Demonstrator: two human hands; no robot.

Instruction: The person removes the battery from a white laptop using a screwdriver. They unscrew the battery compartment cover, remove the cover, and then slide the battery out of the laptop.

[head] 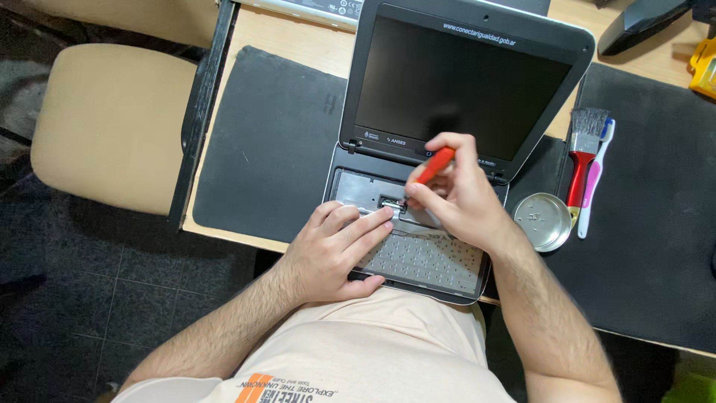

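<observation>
Beige cloth of the person's shirt fills the bottom centre of the frame, both forearms reaching up from it. Just above, the left hand lies flat on the grey keyboard of a small laptop, fingers stretched out side by side and slightly apart, fingertips touching the keyboard's raised upper edge. To its right, the right hand has its fingers closed around a red-handled screwdriver, whose tip points down at a small metal part in the opened bay below the screen. Right of that hand, a round metal dish sits on a dark mat, just beside a red-handled brush and a pink and white toothbrush. Further up, the laptop's dark screen leans open. At upper left, a tan chair seat stands beside the wooden table.
</observation>
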